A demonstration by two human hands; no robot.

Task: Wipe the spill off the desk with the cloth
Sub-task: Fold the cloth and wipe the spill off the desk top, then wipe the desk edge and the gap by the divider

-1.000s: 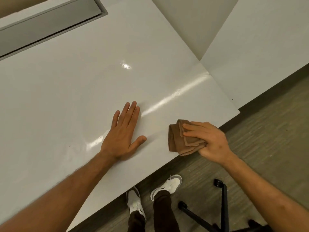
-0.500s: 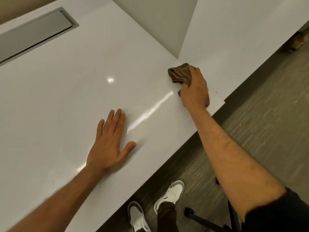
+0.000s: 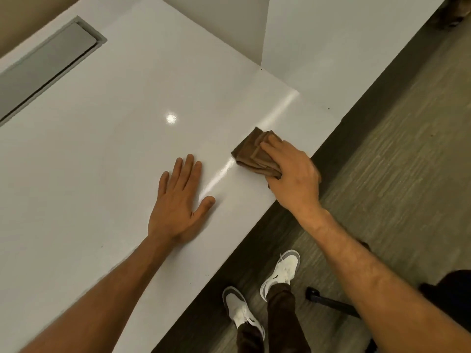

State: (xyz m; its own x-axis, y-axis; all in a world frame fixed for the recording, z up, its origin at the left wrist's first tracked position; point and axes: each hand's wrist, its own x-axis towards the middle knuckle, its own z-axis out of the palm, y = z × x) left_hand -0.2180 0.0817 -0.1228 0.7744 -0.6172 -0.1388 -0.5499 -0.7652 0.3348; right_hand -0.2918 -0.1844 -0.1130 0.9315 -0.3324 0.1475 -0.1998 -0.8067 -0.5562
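Note:
A folded brown cloth (image 3: 252,151) lies pressed on the glossy white desk (image 3: 114,154) close to its front right edge. My right hand (image 3: 290,174) covers the cloth's near half and grips it, fingers spread over the folds. My left hand (image 3: 181,200) rests flat on the desk to the left of the cloth, palm down, fingers together and pointing away, holding nothing. A bright streak of reflected light runs across the desk between the two hands. I cannot make out any spill on the surface.
A grey metal cable tray cover (image 3: 43,64) is set into the desk at the far left. A second white desk (image 3: 331,47) adjoins at the far right past a partition. Below the desk edge are my white shoes (image 3: 280,271) and a black chair base (image 3: 331,301).
My right hand has drawn the cloth back from the far right corner toward the front edge, nearer to my left hand. The left hand stays flat in place.

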